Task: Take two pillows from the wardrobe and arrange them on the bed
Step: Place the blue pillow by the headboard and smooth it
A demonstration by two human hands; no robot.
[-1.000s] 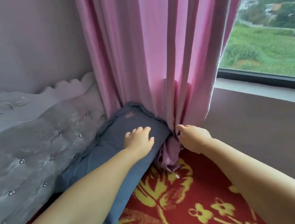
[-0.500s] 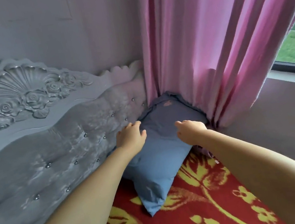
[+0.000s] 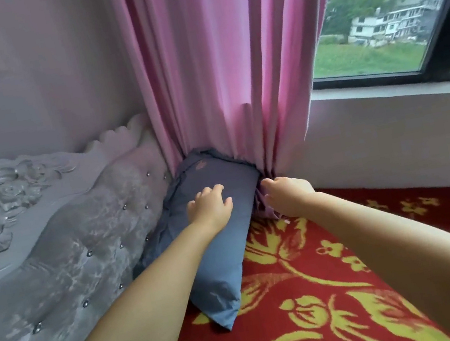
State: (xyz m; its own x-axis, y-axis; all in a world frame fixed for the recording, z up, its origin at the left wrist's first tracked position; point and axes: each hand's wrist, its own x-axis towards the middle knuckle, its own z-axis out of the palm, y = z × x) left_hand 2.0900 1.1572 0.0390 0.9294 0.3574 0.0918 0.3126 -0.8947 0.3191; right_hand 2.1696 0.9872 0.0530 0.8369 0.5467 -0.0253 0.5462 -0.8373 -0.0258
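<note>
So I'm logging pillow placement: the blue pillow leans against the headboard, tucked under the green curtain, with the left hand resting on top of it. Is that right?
Not quite: the curtain is pink, not green, as the head view shows. The rest stands: the blue pillow leans against the headboard, its far end tucked under the curtain, and the left hand rests on top of it.

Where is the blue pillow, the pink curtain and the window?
blue pillow [image 3: 221, 261], head view, middle of its top face.
pink curtain [image 3: 214, 67], head view, middle folds.
window [image 3: 372, 24], head view, on the glass.
</note>
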